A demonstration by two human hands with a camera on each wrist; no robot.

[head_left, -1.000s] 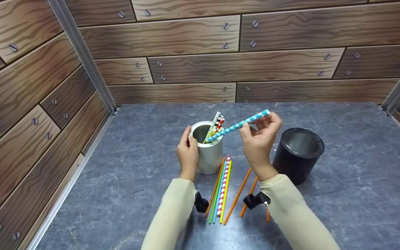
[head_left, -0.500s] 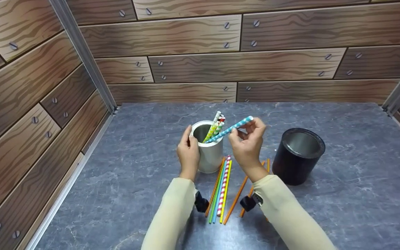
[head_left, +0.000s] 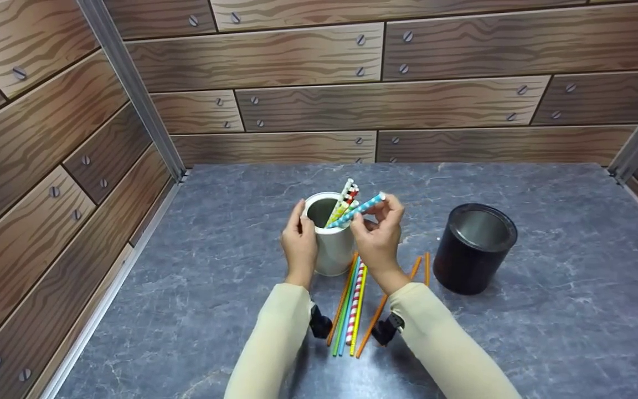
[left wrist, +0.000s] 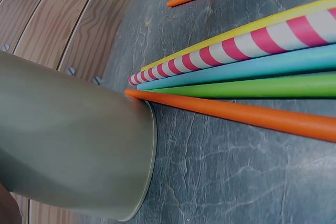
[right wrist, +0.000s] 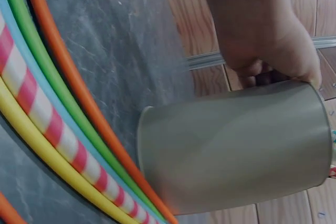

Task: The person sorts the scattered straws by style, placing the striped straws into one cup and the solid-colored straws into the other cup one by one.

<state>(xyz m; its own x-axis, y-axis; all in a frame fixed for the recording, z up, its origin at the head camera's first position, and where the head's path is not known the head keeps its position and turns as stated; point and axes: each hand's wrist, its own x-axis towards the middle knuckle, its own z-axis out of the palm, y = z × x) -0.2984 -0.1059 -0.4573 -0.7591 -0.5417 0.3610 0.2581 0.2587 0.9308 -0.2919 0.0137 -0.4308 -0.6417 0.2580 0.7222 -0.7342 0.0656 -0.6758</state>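
A pale grey can stands on the table with several patterned paper straws leaning inside it. My left hand grips its left side at the rim; in the right wrist view that hand holds the can's upper edge, fingers partly hidden. Between the thumb and fingers of my right hand, a blue straw with white dots is pinched. The straw slants down to the left, its lower end at the can's mouth. Neither the right hand nor the dotted straw shows in the wrist views.
Beside the can's base lie straws: red-and-white striped, yellow, light blue, green and orange. More orange straws lie to the right. A black can stands farther right. Wood-patterned walls enclose the table.
My right hand has moved left and slightly down toward the grey can, bringing the dotted straw farther over its mouth. The left hand and grey can have stayed in place.
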